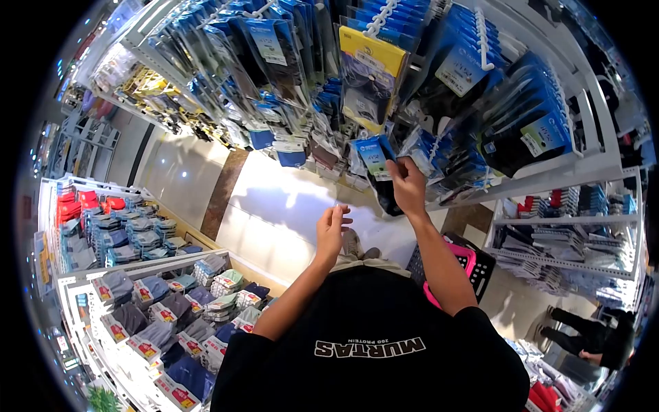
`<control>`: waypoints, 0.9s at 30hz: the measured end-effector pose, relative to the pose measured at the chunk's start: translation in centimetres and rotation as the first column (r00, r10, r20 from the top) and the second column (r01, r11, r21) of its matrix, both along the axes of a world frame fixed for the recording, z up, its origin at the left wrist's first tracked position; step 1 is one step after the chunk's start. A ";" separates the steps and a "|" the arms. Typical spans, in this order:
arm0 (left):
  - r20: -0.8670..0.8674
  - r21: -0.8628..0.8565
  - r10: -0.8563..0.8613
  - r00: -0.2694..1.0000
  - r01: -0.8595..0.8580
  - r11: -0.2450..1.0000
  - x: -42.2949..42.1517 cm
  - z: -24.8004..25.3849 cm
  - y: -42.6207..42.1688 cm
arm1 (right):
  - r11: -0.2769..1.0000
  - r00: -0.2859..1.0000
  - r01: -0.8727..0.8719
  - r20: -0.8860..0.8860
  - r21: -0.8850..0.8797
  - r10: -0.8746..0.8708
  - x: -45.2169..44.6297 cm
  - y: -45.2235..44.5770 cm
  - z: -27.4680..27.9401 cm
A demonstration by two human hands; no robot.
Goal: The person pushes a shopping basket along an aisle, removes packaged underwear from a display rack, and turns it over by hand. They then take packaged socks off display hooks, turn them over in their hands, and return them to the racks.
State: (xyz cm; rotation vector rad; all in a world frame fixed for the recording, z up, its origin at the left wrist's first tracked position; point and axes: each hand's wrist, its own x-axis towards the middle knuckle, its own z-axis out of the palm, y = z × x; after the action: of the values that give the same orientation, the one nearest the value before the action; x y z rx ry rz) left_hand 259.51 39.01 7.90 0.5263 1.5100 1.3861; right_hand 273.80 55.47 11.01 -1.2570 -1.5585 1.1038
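Observation:
My right hand (pixel 408 184) is closed on the edge of a clear package with a blue and green header (pixel 374 159) and dark contents, among packages on the rack. My left hand (pixel 333 230) is raised in front of my body, its fingers partly curled and apart, touching nothing. A yellow-topped package (pixel 371 75) hangs on a white hook above my right hand. Other blue-headed packages (pixel 461 72) hang beside it on a second hook. Whether the held package still hangs on a hook cannot be made out.
A pink and black basket (pixel 461 266) is beside my right forearm. Bins of folded, tagged clothing (pixel 165 312) stand at the left. Shelves of packed goods (pixel 570 237) are at the right. Another person (pixel 594 336) in dark clothes is at the lower right.

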 end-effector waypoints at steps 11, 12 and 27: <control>-0.045 -0.111 -0.077 0.996 0.071 0.991 2.2 0.2 -4.8 | 0.992 0.996 -0.056 0.082 0.110 0.047 -1.1 2.6 -6.9; -0.065 -0.125 -0.101 0.993 0.092 0.988 2.5 0.3 -5.0 | 0.984 0.996 -0.060 0.078 0.170 0.047 -1.1 2.7 -7.2; -0.141 -0.171 -0.239 0.961 0.214 0.962 5.8 1.1 -6.6 | 0.988 0.931 -0.039 -0.353 0.147 0.090 -0.6 0.0 0.9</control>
State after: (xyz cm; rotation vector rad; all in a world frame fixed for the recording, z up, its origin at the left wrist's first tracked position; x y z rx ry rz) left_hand 265.27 32.45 9.03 0.7036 1.6148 1.0604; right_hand 273.24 55.48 11.88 -0.8589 -1.3770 1.1715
